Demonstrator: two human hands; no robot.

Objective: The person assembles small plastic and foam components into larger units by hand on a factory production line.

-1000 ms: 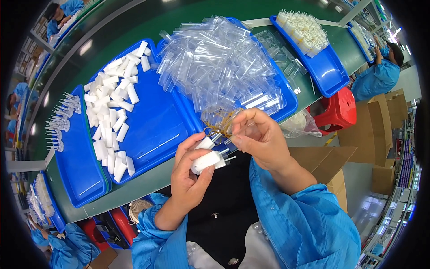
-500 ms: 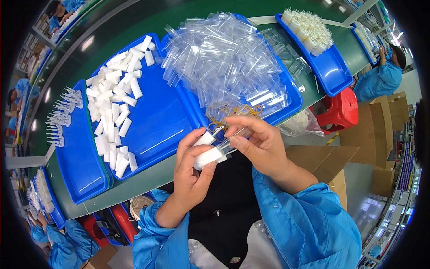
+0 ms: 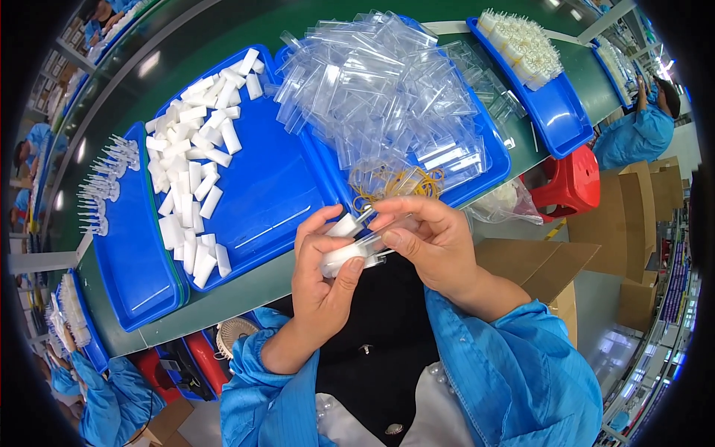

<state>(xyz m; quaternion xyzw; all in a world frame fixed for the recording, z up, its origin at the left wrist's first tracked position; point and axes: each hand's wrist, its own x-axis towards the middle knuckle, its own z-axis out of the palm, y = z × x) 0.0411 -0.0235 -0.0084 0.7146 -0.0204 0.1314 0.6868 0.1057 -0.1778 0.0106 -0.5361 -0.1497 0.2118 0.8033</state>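
White plastic pieces (image 3: 195, 195), short and flat, lie in a loose heap on a blue tray (image 3: 272, 190) that sits at the near edge of the green table (image 3: 246, 287). To its right, a second blue tray (image 3: 488, 160) carries a high pile of small clear bags (image 3: 387, 89), with some yellow rubber bands (image 3: 398, 181) at its near corner. Both trays are close to the person's body, so each hand can probably reach its own supply easily.

The left hand (image 3: 324, 279) holds one white piece (image 3: 344, 253) just in front of the chest, above the table's near edge. The thumb presses it from below and the fingers curl around it from above, so the piece stays steady. The right hand (image 3: 428, 238) pinches a clear bag (image 3: 376, 244) with the thumb and first fingers, and this bag touches the end of the white piece. It seems the bag's mouth is held against the piece, but I cannot tell how far the piece is inside.

At the table's left part, a narrow blue tray (image 3: 130, 257) has small clear parts (image 3: 104, 186) standing in rows. At the far right corner, another blue tray (image 3: 555, 112) holds pale round items (image 3: 521, 48). A red stool (image 3: 570, 182) stands beside the table, and cardboard boxes (image 3: 588, 261) are near the person's right arm.
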